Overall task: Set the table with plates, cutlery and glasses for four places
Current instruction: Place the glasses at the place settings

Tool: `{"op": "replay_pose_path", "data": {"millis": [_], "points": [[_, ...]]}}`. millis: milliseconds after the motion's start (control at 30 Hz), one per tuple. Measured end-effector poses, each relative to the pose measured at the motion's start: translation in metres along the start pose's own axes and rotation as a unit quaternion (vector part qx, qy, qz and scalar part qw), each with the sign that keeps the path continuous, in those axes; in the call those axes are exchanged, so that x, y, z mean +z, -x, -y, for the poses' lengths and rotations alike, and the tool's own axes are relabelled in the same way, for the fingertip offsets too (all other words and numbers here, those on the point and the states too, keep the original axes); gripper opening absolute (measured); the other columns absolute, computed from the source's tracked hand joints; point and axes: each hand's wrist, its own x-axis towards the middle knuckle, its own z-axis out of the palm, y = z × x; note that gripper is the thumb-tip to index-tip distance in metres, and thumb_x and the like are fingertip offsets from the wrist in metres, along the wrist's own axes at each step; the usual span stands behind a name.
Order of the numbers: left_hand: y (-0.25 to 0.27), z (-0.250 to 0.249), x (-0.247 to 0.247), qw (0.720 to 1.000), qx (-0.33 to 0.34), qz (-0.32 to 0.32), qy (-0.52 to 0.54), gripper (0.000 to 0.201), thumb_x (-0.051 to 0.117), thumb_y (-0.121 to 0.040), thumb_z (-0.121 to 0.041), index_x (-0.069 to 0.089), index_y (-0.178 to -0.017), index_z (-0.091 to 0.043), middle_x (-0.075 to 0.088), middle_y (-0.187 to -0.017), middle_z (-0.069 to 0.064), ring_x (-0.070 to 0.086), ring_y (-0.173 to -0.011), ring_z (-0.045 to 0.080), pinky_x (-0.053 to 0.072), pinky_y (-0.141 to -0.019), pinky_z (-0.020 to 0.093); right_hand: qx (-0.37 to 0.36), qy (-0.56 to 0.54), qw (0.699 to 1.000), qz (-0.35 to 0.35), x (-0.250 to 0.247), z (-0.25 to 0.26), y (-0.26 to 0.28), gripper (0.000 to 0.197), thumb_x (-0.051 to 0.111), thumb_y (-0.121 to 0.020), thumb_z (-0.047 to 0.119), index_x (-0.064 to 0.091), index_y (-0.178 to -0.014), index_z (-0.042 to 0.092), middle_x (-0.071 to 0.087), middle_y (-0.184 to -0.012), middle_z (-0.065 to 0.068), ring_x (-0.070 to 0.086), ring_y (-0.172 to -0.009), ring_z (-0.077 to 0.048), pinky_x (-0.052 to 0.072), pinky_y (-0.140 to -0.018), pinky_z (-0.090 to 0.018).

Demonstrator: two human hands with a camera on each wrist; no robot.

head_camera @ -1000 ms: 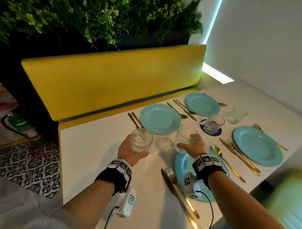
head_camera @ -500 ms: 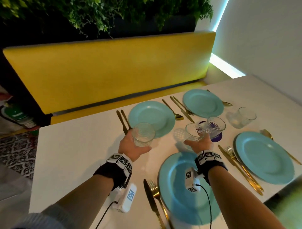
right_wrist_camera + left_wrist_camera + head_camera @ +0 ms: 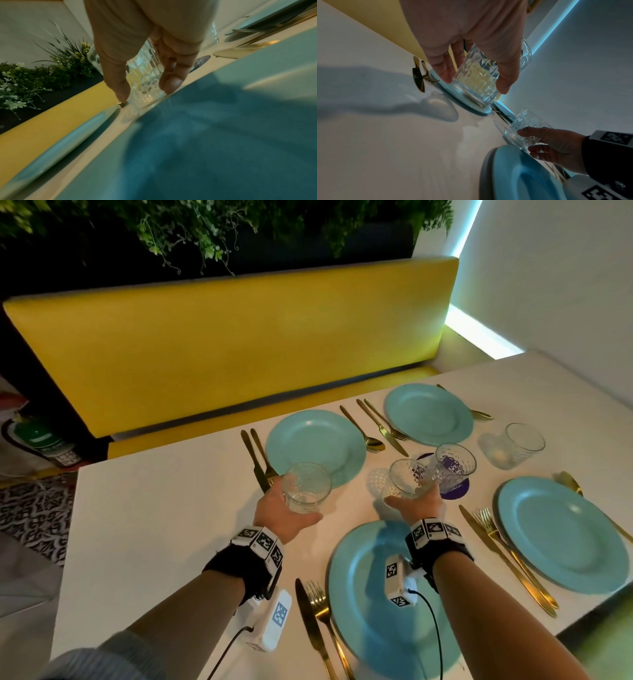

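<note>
Both last glasses are in hand: left hand (image 3: 286, 513) wrapped round one glass (image 3: 306, 487) near the far-left plate (image 3: 315, 447), right hand (image 3: 416, 503) gripping another (image 3: 406, 479) beyond the near plate (image 3: 363, 594), maybe just touching the table (image 3: 154, 525). Four plates and the cutlery look set; two glasses already stand.

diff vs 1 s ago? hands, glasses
Both hands carried their glasses forward, away from the person. The left hand brought its glass up to the near rim of the far-left plate. The right hand moved its glass beyond the near plate, close beside the glass on the purple coaster. No grip changed; plates, cutlery and the far-right glass stayed put.
</note>
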Motion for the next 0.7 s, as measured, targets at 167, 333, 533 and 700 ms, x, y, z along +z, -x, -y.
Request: {"op": "replay_pose_path", "data": {"millis": [167, 333, 533, 700], "points": [[0.004, 0.004, 0.004, 1.000, -0.010, 0.010, -0.002, 0.090, 0.086, -0.062, -0.022, 0.039, -0.138, -0.020, 0.057, -0.129, 0.002, 0.053, -0.120, 0.020, 0.040, -0.094, 0.020, 0.020, 0.010, 1.000, 0.010, -0.006, 0.001, 0.000, 0.090, 0.083, -0.068, 0.024, 0.031, -0.141, 0.009, 0.050, -0.135, -0.018, 0.047, -0.126, -0.033, 0.040, -0.104, -0.038], [0.009, 0.007, 0.012, 0.999, -0.025, 0.027, -0.015, 0.091, 0.087, -0.061, -0.024, 0.038, -0.138, -0.022, 0.056, -0.130, 0.002, 0.052, -0.122, 0.020, 0.043, -0.100, 0.027, 0.000, 0.018, 1.000, 0.008, -0.015, -0.005, 0.008, 0.095, 0.085, -0.065, 0.014, 0.029, -0.141, 0.009, 0.051, -0.135, -0.019, 0.045, -0.129, -0.034, 0.036, -0.107, -0.039], [0.014, 0.012, 0.024, 0.998, -0.035, 0.042, -0.042, 0.088, 0.087, -0.060, -0.023, 0.041, -0.135, -0.021, 0.057, -0.129, 0.003, 0.052, -0.121, 0.022, 0.042, -0.099, 0.027, -0.037, 0.021, 0.999, -0.005, -0.024, -0.017, 0.010, 0.090, 0.083, -0.065, 0.008, 0.034, -0.140, 0.012, 0.052, -0.133, -0.018, 0.047, -0.126, -0.033, 0.038, -0.105, -0.039], [0.017, 0.017, 0.032, 0.997, -0.042, 0.040, -0.048, 0.086, 0.087, -0.060, -0.022, 0.043, -0.133, -0.020, 0.057, -0.128, 0.003, 0.053, -0.120, 0.022, 0.043, -0.097, 0.027, -0.053, 0.034, 0.998, -0.007, -0.031, -0.019, 0.014, 0.086, 0.082, -0.067, 0.008, 0.035, -0.140, 0.010, 0.054, -0.129, -0.018, 0.049, -0.122, -0.033, 0.041, -0.102, -0.039]]}}
